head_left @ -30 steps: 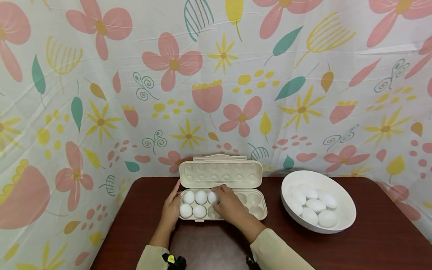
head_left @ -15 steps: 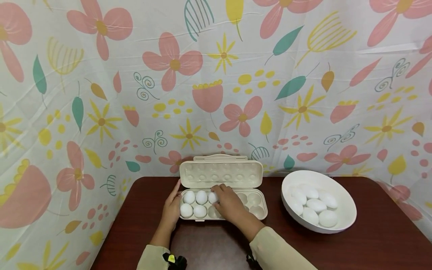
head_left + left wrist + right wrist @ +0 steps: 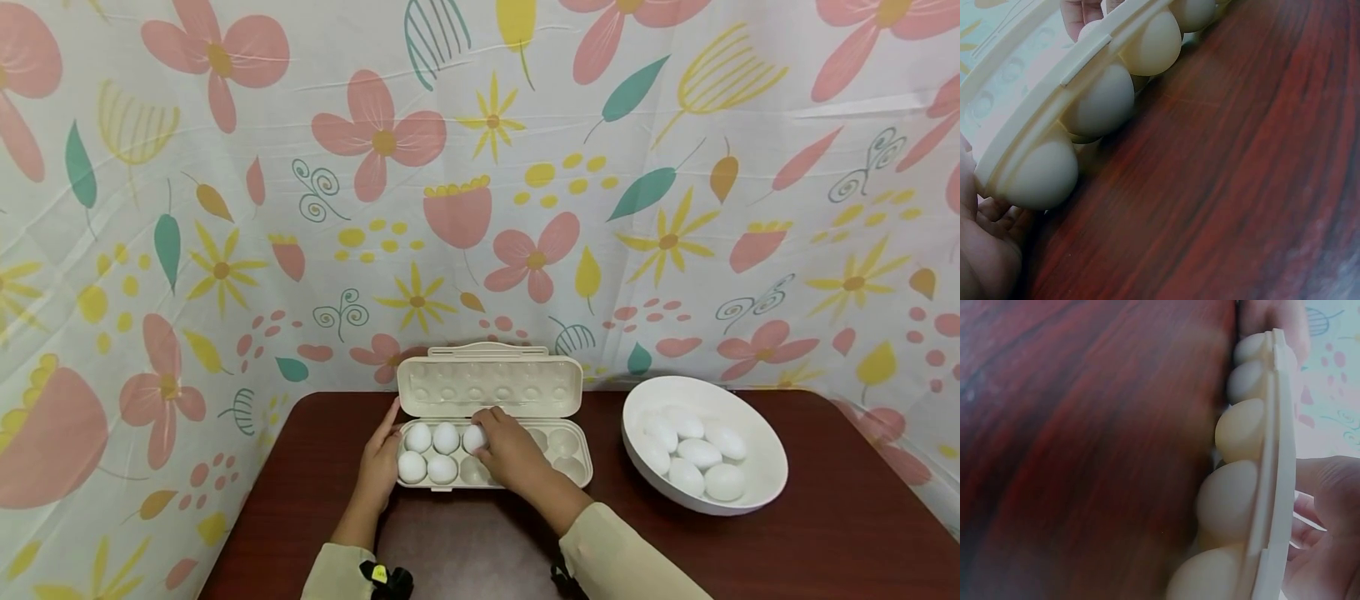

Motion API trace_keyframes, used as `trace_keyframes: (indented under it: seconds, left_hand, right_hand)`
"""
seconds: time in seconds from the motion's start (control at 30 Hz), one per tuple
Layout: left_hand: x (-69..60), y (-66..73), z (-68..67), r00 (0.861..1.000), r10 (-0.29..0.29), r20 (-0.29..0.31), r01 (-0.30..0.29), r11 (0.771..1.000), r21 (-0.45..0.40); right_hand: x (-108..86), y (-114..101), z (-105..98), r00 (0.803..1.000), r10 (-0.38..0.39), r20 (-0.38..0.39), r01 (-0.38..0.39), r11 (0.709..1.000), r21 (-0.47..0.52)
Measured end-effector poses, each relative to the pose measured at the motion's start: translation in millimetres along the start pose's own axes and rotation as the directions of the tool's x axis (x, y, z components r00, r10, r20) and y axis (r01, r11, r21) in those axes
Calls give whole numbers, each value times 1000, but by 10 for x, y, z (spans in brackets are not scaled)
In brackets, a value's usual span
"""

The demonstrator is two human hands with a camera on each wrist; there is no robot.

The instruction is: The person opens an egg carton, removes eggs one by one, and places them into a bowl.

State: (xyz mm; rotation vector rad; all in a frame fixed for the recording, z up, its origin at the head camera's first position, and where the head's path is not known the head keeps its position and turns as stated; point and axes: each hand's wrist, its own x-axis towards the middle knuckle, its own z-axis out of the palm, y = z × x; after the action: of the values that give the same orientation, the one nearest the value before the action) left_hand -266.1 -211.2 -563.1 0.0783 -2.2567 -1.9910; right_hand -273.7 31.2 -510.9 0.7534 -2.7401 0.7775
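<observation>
Left hand (image 3: 378, 468) and right hand (image 3: 516, 457), apart from each other, at an egg carton (image 3: 461, 486) on the desk (image 3: 465, 542). The left hand grips the near end of the carton, its thumb at the rim and other fingers curled below it in the left wrist view. The right hand, reaching over the tray, pinches a white egg (image 3: 473, 438) in the third cup of the back row, counted from the left hand. Between the hands, four other white eggs (image 3: 446, 437) sit in the tray, two in each row; cups with their hollows exposed show to the right of the right hand. The raised lid (image 3: 490, 387) stands beyond both hands, its inner face towards the person. Well to the right of the right hand, a white bowl (image 3: 767, 468) holds several more white eggs (image 3: 699, 453). Light-coloured sleeves (image 3: 626, 554) cover both forearms; behind everything hangs a cloth (image 3: 525, 150) printed with flowers and leaves.
</observation>
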Motion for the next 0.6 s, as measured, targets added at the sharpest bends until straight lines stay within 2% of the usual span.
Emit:
trace_keyframes:
  seconds: [0.2,0.6]
  left_hand:
    - [5,-9,12,1000,-1,-4,1,1000,-6]
    - [-3,-2,13,999,-31,-10,31,999,-6]
  right_hand:
    - [-12,-21,-42,1000,11,-5,-11,1000,6]
    - [-113,-96,-296,999,33,-11,-32,993,113]
